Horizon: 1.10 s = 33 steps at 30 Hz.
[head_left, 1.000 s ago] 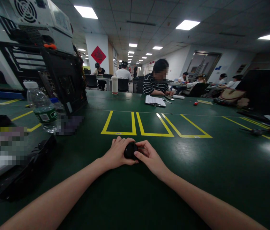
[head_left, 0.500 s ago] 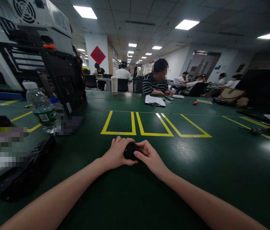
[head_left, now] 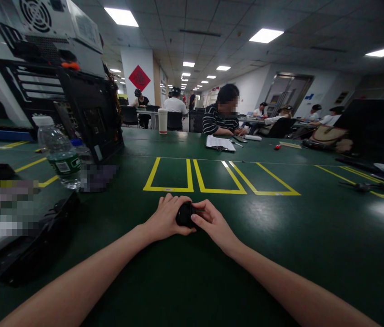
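Both hands are engaged on one small, rounded black object (head_left: pixel 183 215), found at the near middle of the green tabletop (head_left: pixel 192 281). The left hand (head_left: pixel 167 219) grasps it from the left, fingers curved over its far side and thumb along its near side. The right hand (head_left: pixel 214 223) grips its right edge between thumb and fingers. Whether the object's underside touches the tabletop cannot be determined, as the hands conceal it.

Just beyond the hands, three yellow tape outlines (head_left: pixel 222 191) are marked side by side. A clear plastic bottle (head_left: pixel 64 164) with a green label stands upright at left, near a black computer chassis (head_left: pixel 98 118). A black part (head_left: pixel 42 240) lies nearer, on the same side; its type is unclear.

On the far section, a white cup (head_left: pixel 162 121) stands upright, well apart from a clipboard (head_left: pixel 219 142) with paper. A person in a striped top (head_left: pixel 214 121) sits behind the clipboard, forearms on the surface.
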Each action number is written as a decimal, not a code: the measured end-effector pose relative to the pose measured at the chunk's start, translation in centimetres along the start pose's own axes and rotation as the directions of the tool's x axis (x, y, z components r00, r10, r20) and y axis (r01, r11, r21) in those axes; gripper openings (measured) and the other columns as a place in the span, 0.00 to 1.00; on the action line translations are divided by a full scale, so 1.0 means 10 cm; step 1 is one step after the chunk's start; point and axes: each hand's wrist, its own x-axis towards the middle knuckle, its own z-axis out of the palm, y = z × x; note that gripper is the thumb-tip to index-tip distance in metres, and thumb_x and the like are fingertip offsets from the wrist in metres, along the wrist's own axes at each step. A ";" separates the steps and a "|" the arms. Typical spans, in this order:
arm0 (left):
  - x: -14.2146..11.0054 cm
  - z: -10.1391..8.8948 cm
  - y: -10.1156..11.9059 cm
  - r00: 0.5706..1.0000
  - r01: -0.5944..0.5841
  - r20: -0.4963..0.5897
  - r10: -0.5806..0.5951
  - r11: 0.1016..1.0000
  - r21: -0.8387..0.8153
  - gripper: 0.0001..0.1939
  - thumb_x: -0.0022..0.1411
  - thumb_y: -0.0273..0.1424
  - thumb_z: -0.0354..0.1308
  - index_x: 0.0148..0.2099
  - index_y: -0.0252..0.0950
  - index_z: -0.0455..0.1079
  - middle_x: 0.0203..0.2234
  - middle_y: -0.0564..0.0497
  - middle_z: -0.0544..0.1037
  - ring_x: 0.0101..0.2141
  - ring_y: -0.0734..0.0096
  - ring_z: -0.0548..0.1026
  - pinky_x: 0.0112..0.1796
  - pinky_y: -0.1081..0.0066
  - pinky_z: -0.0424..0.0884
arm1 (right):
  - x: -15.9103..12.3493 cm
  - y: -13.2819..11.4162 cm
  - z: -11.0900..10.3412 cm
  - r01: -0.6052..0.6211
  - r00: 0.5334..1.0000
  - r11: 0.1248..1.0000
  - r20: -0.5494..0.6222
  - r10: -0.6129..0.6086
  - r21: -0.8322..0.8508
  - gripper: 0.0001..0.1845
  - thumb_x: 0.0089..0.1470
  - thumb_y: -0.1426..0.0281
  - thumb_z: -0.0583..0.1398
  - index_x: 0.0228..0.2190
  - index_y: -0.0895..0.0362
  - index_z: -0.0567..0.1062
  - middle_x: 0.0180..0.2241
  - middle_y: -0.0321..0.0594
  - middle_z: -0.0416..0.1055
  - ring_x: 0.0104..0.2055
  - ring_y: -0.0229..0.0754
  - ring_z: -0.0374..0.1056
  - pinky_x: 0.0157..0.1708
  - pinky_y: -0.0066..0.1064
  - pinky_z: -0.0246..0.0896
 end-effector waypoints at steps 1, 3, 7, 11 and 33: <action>0.00 0.00 0.00 1.000 -0.001 -0.002 0.001 1.000 0.000 0.32 0.43 0.46 0.59 0.48 0.41 0.54 0.38 0.50 0.66 0.35 0.62 0.60 0.35 0.65 0.56 | 0.00 0.00 0.00 0.000 1.000 1.000 -0.005 0.000 -0.002 0.11 0.47 0.68 0.56 0.36 0.54 0.64 0.39 0.37 0.64 0.44 0.41 0.63 0.44 0.36 0.60; 0.00 0.01 0.00 1.000 -0.003 -0.004 0.003 1.000 -0.002 0.32 0.43 0.46 0.59 0.48 0.41 0.55 0.38 0.49 0.66 0.35 0.62 0.60 0.35 0.65 0.56 | 0.01 0.01 -0.01 0.000 1.000 1.000 -0.016 0.000 -0.006 0.12 0.47 0.69 0.57 0.36 0.54 0.64 0.40 0.37 0.64 0.45 0.41 0.63 0.45 0.37 0.59; 0.00 0.02 0.00 1.000 -0.001 -0.005 0.001 1.000 0.001 0.31 0.43 0.45 0.59 0.48 0.40 0.55 0.37 0.49 0.66 0.35 0.62 0.60 0.35 0.65 0.56 | 0.03 0.03 -0.02 -0.043 0.998 0.999 -0.039 0.042 -0.030 0.16 0.46 0.68 0.57 0.40 0.54 0.64 0.42 0.39 0.64 0.46 0.41 0.61 0.49 0.39 0.55; 0.00 0.00 0.01 1.000 -0.004 0.000 0.004 1.000 -0.001 0.31 0.43 0.45 0.59 0.48 0.40 0.55 0.38 0.49 0.66 0.35 0.62 0.60 0.35 0.65 0.56 | 0.01 0.02 -0.02 -0.044 0.999 0.999 0.019 0.044 0.007 0.16 0.45 0.69 0.58 0.39 0.54 0.63 0.41 0.38 0.64 0.46 0.42 0.62 0.46 0.39 0.57; 0.01 0.00 0.01 1.000 0.023 0.019 -0.023 1.000 -0.009 0.31 0.43 0.45 0.59 0.49 0.41 0.55 0.39 0.49 0.66 0.35 0.61 0.61 0.35 0.64 0.57 | -0.02 -0.02 0.00 0.022 1.000 0.999 -0.010 -0.023 -0.032 0.10 0.47 0.70 0.56 0.35 0.53 0.63 0.39 0.36 0.63 0.46 0.40 0.61 0.45 0.36 0.59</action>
